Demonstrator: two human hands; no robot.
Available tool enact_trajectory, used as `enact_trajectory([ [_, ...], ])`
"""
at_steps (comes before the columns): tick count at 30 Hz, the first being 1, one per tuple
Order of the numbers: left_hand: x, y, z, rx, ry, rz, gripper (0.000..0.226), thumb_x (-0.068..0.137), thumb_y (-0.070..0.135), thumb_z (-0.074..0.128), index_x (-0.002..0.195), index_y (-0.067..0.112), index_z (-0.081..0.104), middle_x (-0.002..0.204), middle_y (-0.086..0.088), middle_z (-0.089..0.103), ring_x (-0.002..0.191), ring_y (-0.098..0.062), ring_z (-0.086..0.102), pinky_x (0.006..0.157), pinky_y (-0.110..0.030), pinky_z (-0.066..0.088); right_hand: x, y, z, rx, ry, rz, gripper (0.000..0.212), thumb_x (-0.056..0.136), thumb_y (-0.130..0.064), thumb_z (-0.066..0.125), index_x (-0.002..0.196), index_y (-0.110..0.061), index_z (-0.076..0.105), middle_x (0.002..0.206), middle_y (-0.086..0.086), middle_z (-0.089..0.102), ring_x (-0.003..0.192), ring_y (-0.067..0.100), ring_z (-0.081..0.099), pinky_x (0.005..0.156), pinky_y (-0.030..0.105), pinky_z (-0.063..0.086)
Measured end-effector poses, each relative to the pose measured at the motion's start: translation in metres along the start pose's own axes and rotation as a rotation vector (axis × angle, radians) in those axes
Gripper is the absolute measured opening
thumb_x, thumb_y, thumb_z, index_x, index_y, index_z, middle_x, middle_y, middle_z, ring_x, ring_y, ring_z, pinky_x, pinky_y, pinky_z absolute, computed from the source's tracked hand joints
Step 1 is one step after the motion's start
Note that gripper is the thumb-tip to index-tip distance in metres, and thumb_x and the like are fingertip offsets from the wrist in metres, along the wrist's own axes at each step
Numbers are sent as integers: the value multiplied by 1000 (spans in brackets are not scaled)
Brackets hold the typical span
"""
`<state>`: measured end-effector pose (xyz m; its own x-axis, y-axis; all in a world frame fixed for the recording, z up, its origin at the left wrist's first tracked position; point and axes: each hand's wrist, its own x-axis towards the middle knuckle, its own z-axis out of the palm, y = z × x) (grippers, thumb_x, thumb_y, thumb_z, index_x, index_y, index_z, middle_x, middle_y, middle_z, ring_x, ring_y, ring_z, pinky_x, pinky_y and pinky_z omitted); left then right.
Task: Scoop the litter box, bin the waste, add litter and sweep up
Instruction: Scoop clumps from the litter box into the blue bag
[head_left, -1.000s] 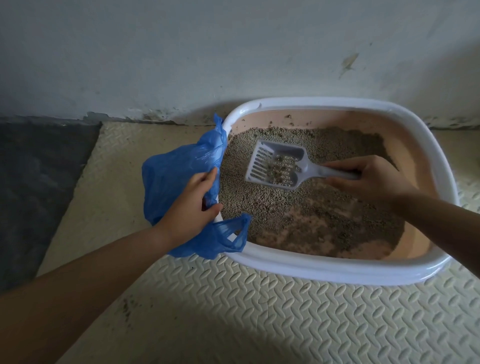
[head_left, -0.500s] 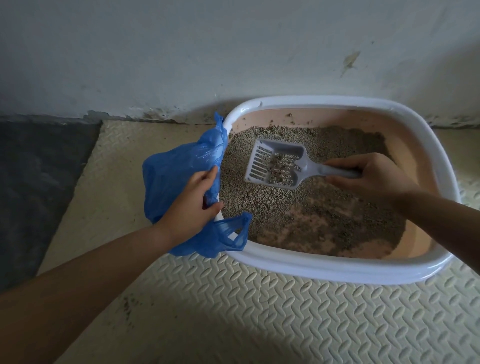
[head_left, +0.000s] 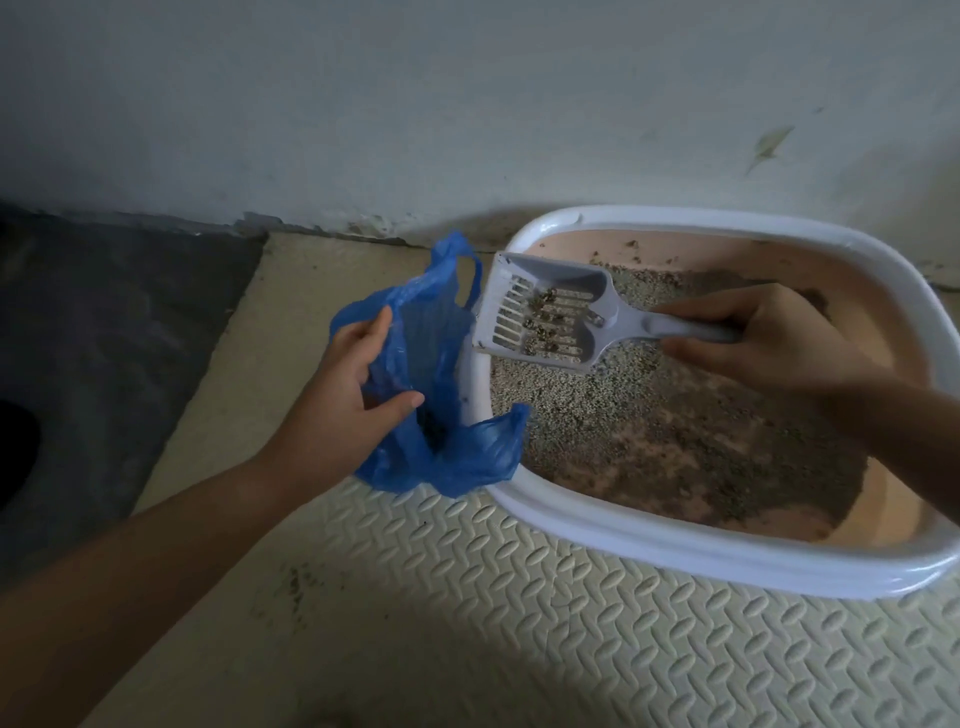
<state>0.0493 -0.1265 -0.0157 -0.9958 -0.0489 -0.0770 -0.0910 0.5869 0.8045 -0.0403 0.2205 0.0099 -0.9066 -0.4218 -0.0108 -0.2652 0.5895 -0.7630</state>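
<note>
Textured mat (head_left: 519, 649), litter box (head_left: 675, 551), spilled grains (head_left: 296, 587)

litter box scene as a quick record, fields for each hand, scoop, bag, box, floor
left hand: grips the blue bag by its edge, mouth open
right hand: grips the scoop handle
scoop: raised at the box's left rim, clumps inside
litter box: litter thin, bare patches showing
floor: patterned mat, stray grains near front

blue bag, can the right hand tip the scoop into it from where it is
Probably yes. The right hand grips the scoop, whose front edge is over the litter box rim beside the blue bag, and the left hand holds the bag's mouth open. Nothing lies between them.
</note>
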Motion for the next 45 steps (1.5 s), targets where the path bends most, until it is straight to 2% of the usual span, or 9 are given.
enact_trajectory([
  [6, -13, -9, -26, -55, 49, -27, 85, 82, 8, 69, 148, 29, 20, 129, 32, 31, 128, -5, 43, 103, -43, 44, 19, -37, 17, 19, -133, -95, 28, 73, -36, 72, 98, -47, 67, 77, -30, 69, 64, -8, 62, 62, 5, 44],
  [9, -16, -9, -32, -57, 45, -29, 87, 83, 8, 69, 149, 27, 17, 129, 32, 30, 129, -6, 42, 104, -43, 44, 29, -53, 31, -48, -235, -142, 31, 74, -31, 76, 93, -53, 64, 80, -34, 68, 70, -8, 65, 65, 9, 47],
  [14, -17, -5, -35, -70, 37, -26, 89, 83, 5, 68, 150, 26, 14, 126, 36, 26, 128, -4, 43, 104, -39, 44, 43, -63, 51, -172, -281, -147, 30, 77, -32, 76, 103, -44, 70, 79, -22, 72, 72, -8, 64, 69, 14, 48],
  [17, -17, -6, -39, -76, 42, -28, 89, 82, 5, 69, 150, 25, 15, 126, 37, 26, 127, -3, 43, 103, -37, 45, 47, -72, 59, -246, -235, -228, 27, 79, -34, 73, 104, -45, 70, 70, -18, 70, 67, -2, 63, 63, 20, 48],
  [20, -18, -8, -40, -85, 47, -39, 89, 82, 4, 69, 150, 25, 16, 126, 35, 28, 126, -2, 44, 103, -37, 45, 49, -78, 70, -530, -106, -436, 25, 81, -38, 69, 106, -42, 70, 66, -7, 68, 62, 18, 66, 55, 31, 51],
  [22, -18, -8, -41, -95, 50, -48, 89, 82, 4, 69, 150, 26, 17, 126, 33, 30, 126, -3, 45, 103, -37, 45, 50, -79, 79, -676, -43, -570, 26, 81, -36, 68, 108, -37, 68, 69, -3, 68, 60, 27, 65, 49, 30, 47],
  [25, -18, -8, -41, -91, 55, -60, 88, 82, 4, 70, 150, 26, 17, 127, 30, 30, 124, -2, 46, 104, -36, 44, 51, -76, 87, -725, -13, -667, 30, 81, -29, 66, 111, -28, 69, 65, -1, 64, 52, 27, 61, 46, 24, 38],
  [33, -16, -6, -40, -106, 62, -62, 88, 82, 3, 70, 150, 23, 18, 125, 28, 32, 123, -3, 47, 103, -35, 45, 52, -70, 88, -758, 58, -683, 39, 78, -21, 77, 116, -24, 69, 60, 0, 55, 49, 26, 55, 44, 20, 28],
  [45, -15, -4, -39, -101, 59, -77, 88, 82, 4, 69, 150, 23, 17, 125, 28, 32, 122, 0, 46, 103, -30, 45, 47, -65, 88, -735, 98, -749, 37, 82, -19, 75, 118, -23, 68, 61, 1, 54, 51, 26, 55, 40, 24, 37],
])
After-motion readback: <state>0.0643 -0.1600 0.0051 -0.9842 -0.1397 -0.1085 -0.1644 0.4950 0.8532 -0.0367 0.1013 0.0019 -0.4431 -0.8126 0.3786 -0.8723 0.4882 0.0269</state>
